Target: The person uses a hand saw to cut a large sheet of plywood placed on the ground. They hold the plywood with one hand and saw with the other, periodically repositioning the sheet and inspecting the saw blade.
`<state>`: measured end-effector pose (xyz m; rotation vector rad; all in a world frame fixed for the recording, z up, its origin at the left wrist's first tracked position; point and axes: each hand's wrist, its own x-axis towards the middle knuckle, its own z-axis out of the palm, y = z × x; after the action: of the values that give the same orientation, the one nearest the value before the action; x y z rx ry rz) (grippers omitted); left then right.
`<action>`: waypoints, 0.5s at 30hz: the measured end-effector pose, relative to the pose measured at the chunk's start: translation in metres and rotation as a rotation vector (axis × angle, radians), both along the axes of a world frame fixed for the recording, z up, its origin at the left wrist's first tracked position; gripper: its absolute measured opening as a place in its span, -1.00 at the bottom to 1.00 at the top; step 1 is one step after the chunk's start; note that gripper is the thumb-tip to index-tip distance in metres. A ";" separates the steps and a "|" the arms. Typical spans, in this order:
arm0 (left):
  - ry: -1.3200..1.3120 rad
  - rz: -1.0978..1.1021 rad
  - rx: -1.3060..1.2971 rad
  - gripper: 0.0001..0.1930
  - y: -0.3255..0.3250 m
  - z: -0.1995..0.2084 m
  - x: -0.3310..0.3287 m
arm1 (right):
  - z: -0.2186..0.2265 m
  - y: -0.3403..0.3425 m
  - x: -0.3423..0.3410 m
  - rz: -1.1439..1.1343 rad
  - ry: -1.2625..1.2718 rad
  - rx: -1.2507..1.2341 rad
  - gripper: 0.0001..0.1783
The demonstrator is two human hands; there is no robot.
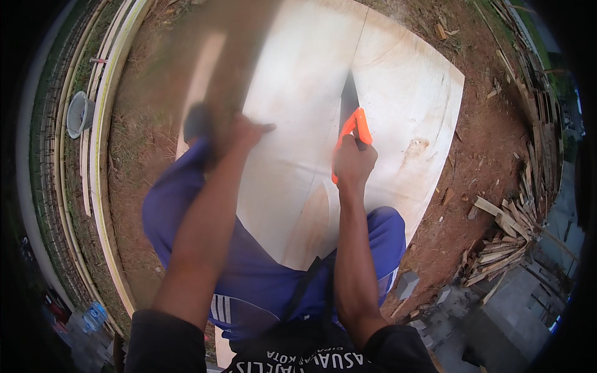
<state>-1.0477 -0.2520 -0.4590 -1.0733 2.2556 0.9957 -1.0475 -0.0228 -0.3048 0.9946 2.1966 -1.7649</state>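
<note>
A pale plywood sheet [398,81] spreads out in front of me and beneath my legs. My right hand [354,161] is wrapped round the orange handle of a handsaw [349,102]. Its dark blade points away from me along a thin dark line on the sheet. My left hand [247,132] rests at the sheet's left edge with the thumb stretched out over the wood; its other fingers are blurred and partly hidden. My left foot [198,122] is just left of that hand.
Long timber boards [102,161] lie at the left, with a grey bucket [79,115] beside them. Scrap wood [500,242] is heaped at the right, near grey blocks [407,285]. Bare reddish soil [463,193] surrounds the sheet. A brown blur covers the upper left.
</note>
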 end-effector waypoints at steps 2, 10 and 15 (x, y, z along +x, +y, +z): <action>0.054 -0.097 -0.139 0.25 0.023 0.010 0.002 | -0.007 0.008 0.000 0.028 0.032 0.021 -0.86; -0.001 -0.731 -0.099 0.34 0.169 0.049 0.077 | -0.018 0.025 -0.012 -0.042 -0.022 -0.088 -0.79; 0.045 -0.680 -0.114 0.31 0.191 0.012 0.092 | -0.028 0.013 -0.007 0.088 0.029 0.080 -0.83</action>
<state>-0.9560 -0.0608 -0.4468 -0.2618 2.4626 0.6072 -1.0543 -0.0096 -0.3327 0.8790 2.3075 -1.6762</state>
